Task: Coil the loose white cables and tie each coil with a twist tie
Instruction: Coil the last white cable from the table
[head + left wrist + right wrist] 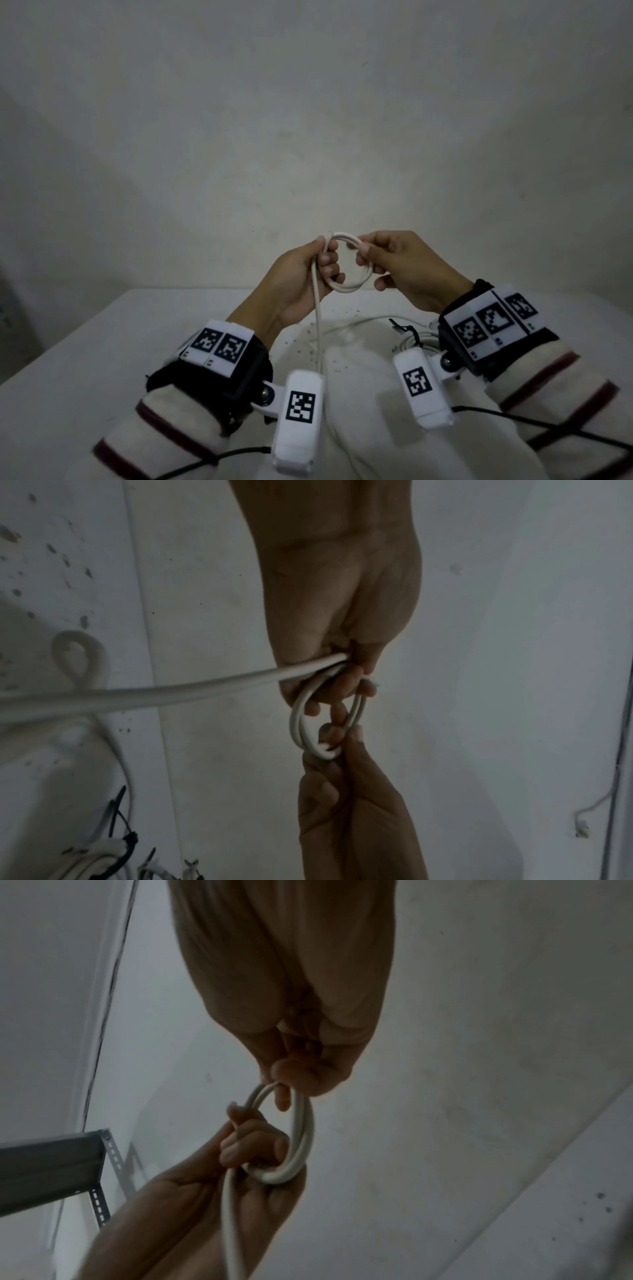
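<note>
A small coil (346, 270) of white cable, two or three turns, is held up in the air above the tabletop (85, 349), between the two hands. The left hand (301, 277) grips the coil's left side, fingers curled through the ring and thumb on top, while the right hand (407, 267) pinches the coil's upper right side between thumb and forefinger, its other fingers loosely bent below. From the left hand's grip the loose tail of the cable (317, 322) drops straight down to the tabletop, passing between the wrists. In the left wrist view that tail (137, 696) runs off thick and blurred toward the camera, and the ring (308, 737) shows as a narrow oval caught between both sets of fingertips. Below the coil, on the tabletop, lie more white cables (370, 325) in slack curves, and just right of them sits a finished bundle (411, 342) bound with a black tie (406, 329); further black ties (116, 813) show at the lower edge of the left wrist view. The tabletop is white and matt, sprinkled with small dark specks (339, 313) beneath the coil. Behind it rises a plain, pale, dimly lit wall (308, 120), mottled and bare. Off to the left of the coil, the right wrist view catches a grey metal shelf (51, 1167) with a perforated upright. Both wrists carry black bands with white marker tags (219, 346).
</note>
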